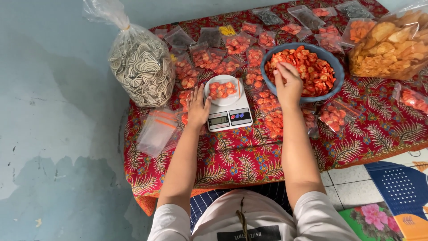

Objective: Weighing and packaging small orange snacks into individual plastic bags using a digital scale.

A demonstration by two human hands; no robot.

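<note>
While the left hand [197, 107] lies spread beside the scale [228, 110], right hand's [289, 85] grip pinches red chips [312, 69].

— Underfoot, on the left?
— Pale blue-grey concrete floor [53, 134], blotched with darker damp-looking patches, a few chips and hairline cracks.
— And in the middle?
— Low bench [249, 160] draped in a red batik cloth [356, 138], patterned with cream fern leaves and small blue and yellow flowers; orange edge showing at the lower left corner.
— Lower right?
— White floor tiles [352, 187] with dark grout, partly covered by a blue perforated plastic piece [401, 183] and a green mat [379, 221] printed with pink flowers.
— Light?
— Soft, even, daylight-like; faint shadows only. No wall or window in view.
</note>
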